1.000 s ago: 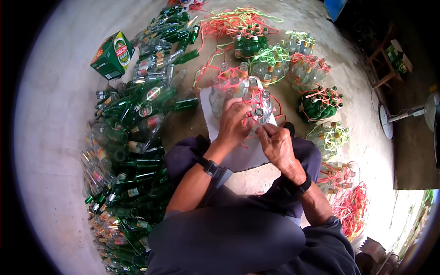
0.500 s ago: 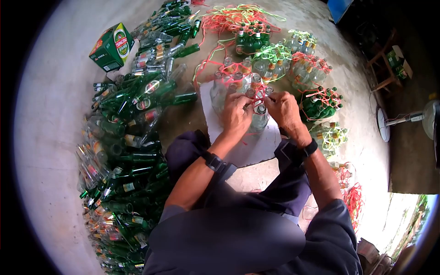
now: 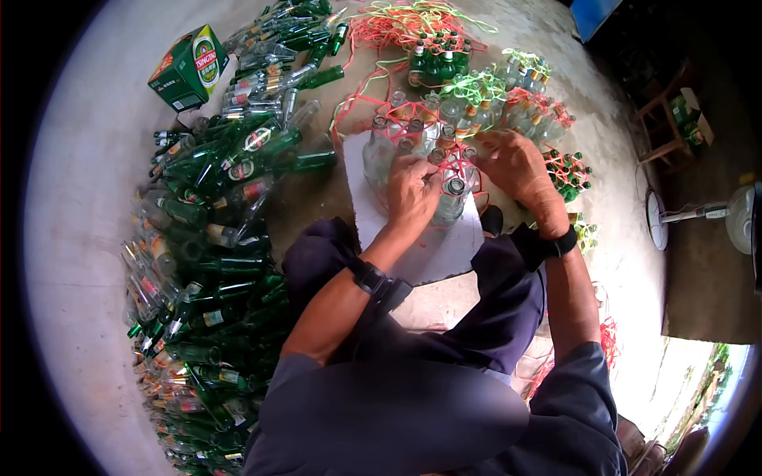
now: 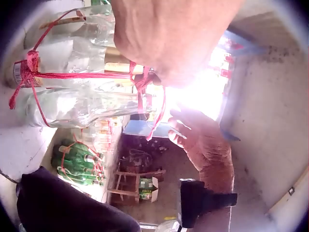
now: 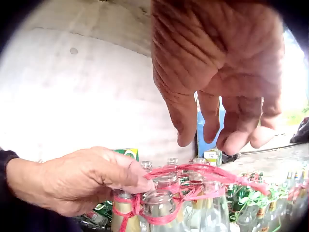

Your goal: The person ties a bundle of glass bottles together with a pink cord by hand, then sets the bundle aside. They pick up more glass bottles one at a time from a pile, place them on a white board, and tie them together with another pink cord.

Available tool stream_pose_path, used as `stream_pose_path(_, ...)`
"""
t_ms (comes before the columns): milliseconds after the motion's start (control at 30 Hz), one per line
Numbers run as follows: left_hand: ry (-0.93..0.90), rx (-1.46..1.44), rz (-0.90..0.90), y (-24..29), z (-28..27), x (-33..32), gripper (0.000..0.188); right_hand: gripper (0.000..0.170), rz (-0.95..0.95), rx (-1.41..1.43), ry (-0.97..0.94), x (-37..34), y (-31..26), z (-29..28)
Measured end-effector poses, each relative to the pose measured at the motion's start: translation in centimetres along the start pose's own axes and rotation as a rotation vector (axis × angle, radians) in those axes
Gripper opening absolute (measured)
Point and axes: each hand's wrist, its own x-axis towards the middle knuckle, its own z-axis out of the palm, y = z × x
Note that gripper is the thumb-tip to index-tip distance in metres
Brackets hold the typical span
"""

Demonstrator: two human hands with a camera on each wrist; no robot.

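Observation:
A cluster of clear glass bottles point(image 3: 450, 205) stands upright on a white board point(image 3: 421, 258), with red plastic string point(image 3: 456, 163) looped around the necks. In the right wrist view, my left hand point(image 5: 91, 181) pinches the string beside a bottle mouth point(image 5: 158, 197), thumb tip right at the rim. My right hand point(image 3: 520, 170) is off to the right of the cluster. Its fingers point(image 5: 183, 123) hang loosely over the bottles with nothing between them. From the left wrist view, more string point(image 4: 82, 75) runs along the bottle sides, knotted near the base.
Loose green and clear bottles point(image 3: 262, 159) pile up along the left, beside a green beer carton point(image 3: 189, 70). Tied bundles point(image 3: 567, 173) stand on the right, and a tangle of red and green string point(image 3: 405, 25) lies at the back. A fan point(image 3: 655, 218) stands farther right.
My right hand has let go of the string near the front bottle and moved up and right, away from the cluster. The left hand stays at the necks.

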Motion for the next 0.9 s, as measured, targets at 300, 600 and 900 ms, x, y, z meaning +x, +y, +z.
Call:
stream_pose_path(300, 0.047, -0.103, -0.007, 0.4, 0.1, 0.0, 0.009, 0.032, -0.006, 0.155, -0.038, 0.8, -0.3, -0.6)
stream_pose_path(600, -0.024, -0.073, -0.026, 0.3, -0.3, 0.0, 0.013, 0.031, -0.037, 0.291, -0.22, 0.8, -1.0, 0.8)
stream_pose_path(900, -0.058, -0.096, -0.025, 0.3, -0.5, -0.1, 0.014, 0.012, -0.196, -0.027, 0.047, -1.3, -1.2, 3.4)
